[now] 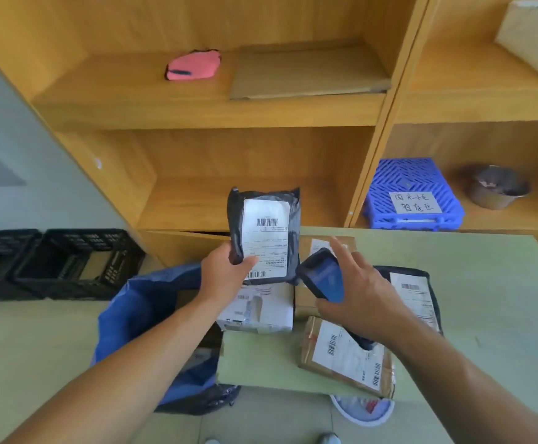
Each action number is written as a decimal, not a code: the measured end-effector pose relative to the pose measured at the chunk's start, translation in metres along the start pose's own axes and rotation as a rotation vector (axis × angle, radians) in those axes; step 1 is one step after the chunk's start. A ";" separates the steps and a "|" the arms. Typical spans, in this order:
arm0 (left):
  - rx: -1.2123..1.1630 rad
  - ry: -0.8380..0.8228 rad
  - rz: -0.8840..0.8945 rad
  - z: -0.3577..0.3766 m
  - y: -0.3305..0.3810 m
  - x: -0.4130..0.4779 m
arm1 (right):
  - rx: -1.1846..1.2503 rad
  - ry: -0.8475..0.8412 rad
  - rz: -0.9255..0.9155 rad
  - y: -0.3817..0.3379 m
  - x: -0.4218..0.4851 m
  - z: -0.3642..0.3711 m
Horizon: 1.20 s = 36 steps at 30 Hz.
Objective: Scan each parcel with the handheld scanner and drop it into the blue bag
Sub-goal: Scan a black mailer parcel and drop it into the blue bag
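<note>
My left hand (226, 272) holds a black poly-bag parcel (266, 233) upright above the table, its white barcode label facing me. My right hand (362, 298) grips the dark handheld scanner (323, 277), blue screen up, its top end just right of the parcel's lower edge. The blue bag (139, 315) stands open at the table's left edge, below my left forearm. On the green table (485, 283) lie a white box (261, 310), a brown taped box (344, 357) with a label, another black poly parcel (416, 294) and a brown box (304, 299) partly hidden by the scanner.
Wooden shelves stand behind the table, holding a pink pouch (194, 65), flat cardboard (306, 75), a blue basket (411, 195), a metal bowl (498, 187) and a carton (536, 33). Black crates (69, 264) sit on the floor at left. A white bin (363, 408) shows under the table's front edge.
</note>
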<state>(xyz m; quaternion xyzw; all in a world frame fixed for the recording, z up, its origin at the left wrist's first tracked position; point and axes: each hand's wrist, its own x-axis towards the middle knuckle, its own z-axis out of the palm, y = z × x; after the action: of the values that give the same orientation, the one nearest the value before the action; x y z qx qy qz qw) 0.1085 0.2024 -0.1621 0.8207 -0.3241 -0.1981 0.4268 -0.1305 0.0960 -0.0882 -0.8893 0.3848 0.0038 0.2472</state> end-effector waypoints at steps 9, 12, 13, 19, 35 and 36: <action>-0.144 0.102 -0.269 -0.177 -0.156 -0.018 | -0.025 -0.036 -0.122 -0.169 0.054 0.084; -0.215 0.121 -0.307 -0.230 -0.206 -0.026 | 0.011 -0.037 -0.122 -0.215 0.070 0.109; -0.232 0.117 -0.322 -0.241 -0.223 -0.030 | 0.026 -0.035 -0.125 -0.226 0.073 0.116; -0.079 0.106 -0.416 -0.252 -0.300 -0.053 | 0.065 -0.102 -0.161 -0.269 0.090 0.187; 0.299 -0.121 -0.267 -0.134 -0.475 0.017 | -0.001 -0.237 -0.165 -0.197 0.145 0.346; 0.332 -0.192 -0.245 -0.131 -0.479 0.025 | -0.010 -0.242 -0.176 -0.196 0.147 0.347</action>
<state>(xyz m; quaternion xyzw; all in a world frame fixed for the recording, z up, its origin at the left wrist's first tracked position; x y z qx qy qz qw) 0.3784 0.4636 -0.4874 0.8904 -0.2890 -0.2695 0.2260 0.1711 0.2633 -0.3367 -0.9138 0.2727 0.0913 0.2868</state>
